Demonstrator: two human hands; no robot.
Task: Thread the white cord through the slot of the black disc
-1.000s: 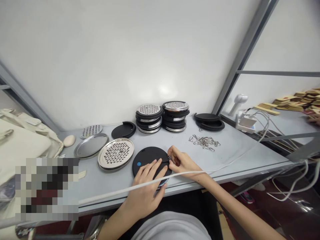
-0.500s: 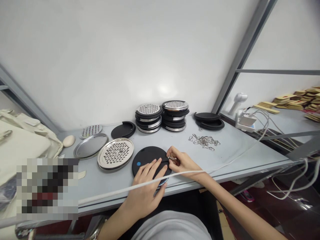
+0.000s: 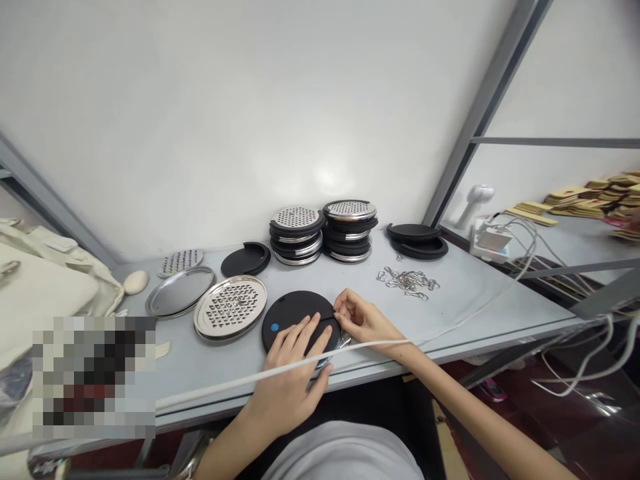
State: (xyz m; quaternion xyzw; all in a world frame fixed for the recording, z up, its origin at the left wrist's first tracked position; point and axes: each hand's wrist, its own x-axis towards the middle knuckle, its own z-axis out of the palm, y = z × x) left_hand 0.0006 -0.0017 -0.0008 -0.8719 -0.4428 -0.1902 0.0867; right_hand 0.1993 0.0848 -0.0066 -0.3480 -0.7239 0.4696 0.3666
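A round black disc (image 3: 290,308) with a blue dot lies on the table in front of me. My left hand (image 3: 295,363) rests flat across its near part, fingers spread, holding nothing. At the disc's right edge, my right hand (image 3: 357,317) has thumb and forefinger pinched together; what is between them is too small to make out. Just below those fingers is a shiny metal clip (image 3: 345,340), partly behind the white cable. Left of the disc sits a round metal grater plate (image 3: 235,307) with coarse holes. A pile of metal clips (image 3: 410,280) lies to the right.
Two stacks of black-rimmed graters, a left stack (image 3: 296,243) and a right stack (image 3: 350,233), stand by the wall. Black holders (image 3: 417,241) lie farther right. A plain metal plate (image 3: 180,291) is at left. A white cable (image 3: 440,335) crosses in front of my hands.
The metal clip was between my right fingers at the disc's edge; now it sits below them, with the fingertips pinched at the edge. My left hand stays on the disc.
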